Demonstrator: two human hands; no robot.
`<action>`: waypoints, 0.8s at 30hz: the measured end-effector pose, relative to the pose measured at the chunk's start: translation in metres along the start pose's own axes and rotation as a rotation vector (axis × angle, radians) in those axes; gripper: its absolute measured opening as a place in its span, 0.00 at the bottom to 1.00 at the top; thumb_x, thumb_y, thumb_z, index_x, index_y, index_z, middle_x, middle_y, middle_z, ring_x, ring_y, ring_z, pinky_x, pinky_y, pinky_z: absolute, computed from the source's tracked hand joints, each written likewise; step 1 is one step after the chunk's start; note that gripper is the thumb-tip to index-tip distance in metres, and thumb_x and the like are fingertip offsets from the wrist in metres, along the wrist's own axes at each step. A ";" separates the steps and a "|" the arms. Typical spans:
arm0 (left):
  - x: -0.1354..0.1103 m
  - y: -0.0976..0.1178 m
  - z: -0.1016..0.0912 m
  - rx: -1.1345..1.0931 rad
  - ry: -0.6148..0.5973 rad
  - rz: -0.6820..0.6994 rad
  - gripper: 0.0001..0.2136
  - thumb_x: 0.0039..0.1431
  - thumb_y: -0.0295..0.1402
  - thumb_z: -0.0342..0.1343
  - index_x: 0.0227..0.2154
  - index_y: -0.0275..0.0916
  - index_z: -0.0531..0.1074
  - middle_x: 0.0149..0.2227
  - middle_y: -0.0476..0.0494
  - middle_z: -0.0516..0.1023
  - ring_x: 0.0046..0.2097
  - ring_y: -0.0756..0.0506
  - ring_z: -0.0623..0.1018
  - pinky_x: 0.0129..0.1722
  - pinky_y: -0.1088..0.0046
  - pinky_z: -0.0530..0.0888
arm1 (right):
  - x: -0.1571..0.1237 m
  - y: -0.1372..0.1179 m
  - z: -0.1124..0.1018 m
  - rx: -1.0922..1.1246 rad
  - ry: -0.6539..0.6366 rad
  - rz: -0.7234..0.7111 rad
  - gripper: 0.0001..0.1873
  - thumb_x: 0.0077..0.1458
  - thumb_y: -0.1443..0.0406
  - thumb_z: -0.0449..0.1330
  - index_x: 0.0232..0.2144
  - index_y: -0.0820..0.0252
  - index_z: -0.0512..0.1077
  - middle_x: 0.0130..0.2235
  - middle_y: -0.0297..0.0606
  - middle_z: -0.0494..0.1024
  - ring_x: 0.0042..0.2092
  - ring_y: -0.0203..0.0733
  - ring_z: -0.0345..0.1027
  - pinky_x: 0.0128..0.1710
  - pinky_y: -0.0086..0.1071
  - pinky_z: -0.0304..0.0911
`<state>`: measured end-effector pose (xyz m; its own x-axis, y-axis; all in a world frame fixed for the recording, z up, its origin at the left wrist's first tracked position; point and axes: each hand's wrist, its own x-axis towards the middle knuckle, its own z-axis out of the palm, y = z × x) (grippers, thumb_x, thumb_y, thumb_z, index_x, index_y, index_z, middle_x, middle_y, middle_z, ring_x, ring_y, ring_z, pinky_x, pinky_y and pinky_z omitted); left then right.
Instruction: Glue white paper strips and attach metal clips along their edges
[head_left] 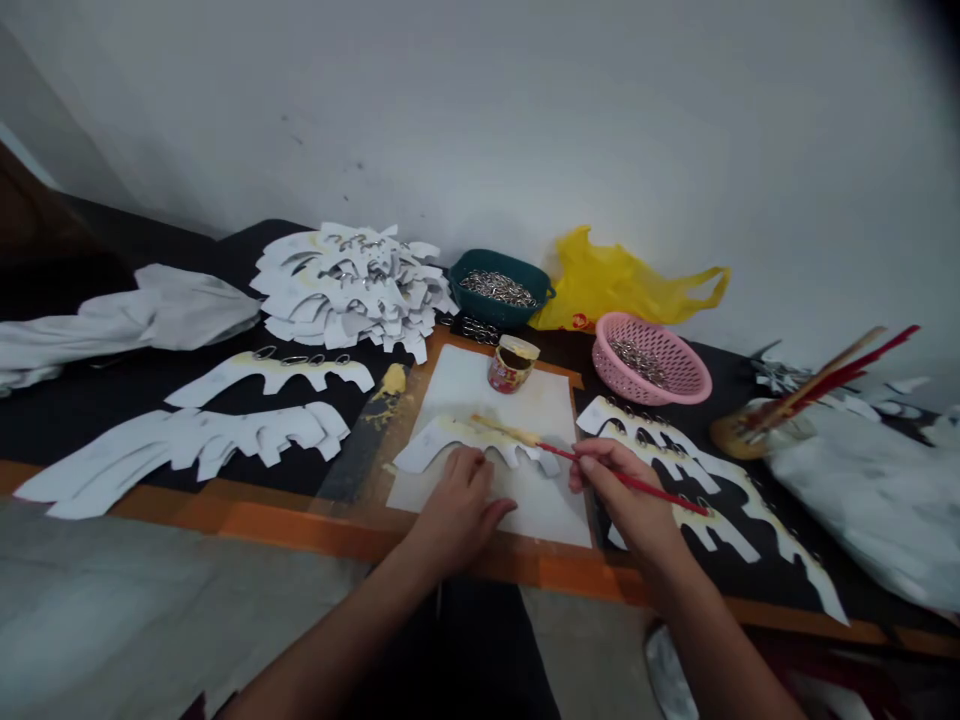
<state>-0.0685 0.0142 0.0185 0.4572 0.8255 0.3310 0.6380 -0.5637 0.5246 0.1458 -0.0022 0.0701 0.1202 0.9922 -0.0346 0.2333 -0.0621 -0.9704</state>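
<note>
On a white sheet (562, 505) in front of me lies a white cut-out piece (427, 442) with a notched lower edge and a yellowish smear along its top. My left hand (461, 505) rests on its lower edge, fingertips down and thumb spread to the side. Pinched in my right hand (621, 485) is a brush (651, 488) with a red handle, its yellow-coated tip touching the piece. Behind them stands a small open pot (510, 370) with a dark inside and a pale, smeared rim.
Many cut-outs are stacked (352, 290) at back left. Metal rings fill a green basin (501, 262) and a pink basket (686, 368); a yellow bag (630, 275) lies between them. Ringed cut-outs (675, 455) lie at right, near a jar (739, 435) of sticks. More cut-outs (217, 440) lie left.
</note>
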 end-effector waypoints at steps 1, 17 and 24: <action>-0.001 -0.003 -0.001 0.008 0.024 0.005 0.10 0.57 0.36 0.53 0.40 0.36 0.68 0.43 0.37 0.68 0.49 0.40 0.67 0.49 0.56 0.69 | -0.001 0.000 0.000 -0.008 -0.017 0.004 0.13 0.52 0.56 0.59 0.35 0.59 0.70 0.27 0.34 0.74 0.29 0.37 0.69 0.34 0.33 0.65; -0.012 -0.017 -0.005 0.168 0.003 0.017 0.18 0.55 0.42 0.55 0.44 0.35 0.69 0.46 0.35 0.69 0.53 0.35 0.63 0.52 0.50 0.65 | -0.001 -0.006 -0.005 -0.138 -0.124 0.029 0.11 0.53 0.58 0.58 0.33 0.59 0.72 0.26 0.35 0.75 0.31 0.38 0.70 0.36 0.33 0.65; -0.012 -0.016 -0.004 0.196 -0.014 -0.006 0.19 0.54 0.42 0.56 0.44 0.33 0.69 0.49 0.33 0.66 0.54 0.34 0.62 0.53 0.50 0.64 | -0.009 -0.015 -0.045 -0.051 0.078 0.024 0.08 0.51 0.59 0.61 0.31 0.58 0.72 0.26 0.33 0.74 0.28 0.35 0.68 0.32 0.30 0.65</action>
<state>-0.0865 0.0132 0.0090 0.4608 0.8289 0.3172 0.7484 -0.5550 0.3631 0.1849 -0.0150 0.0957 0.2006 0.9790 -0.0375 0.2778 -0.0935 -0.9561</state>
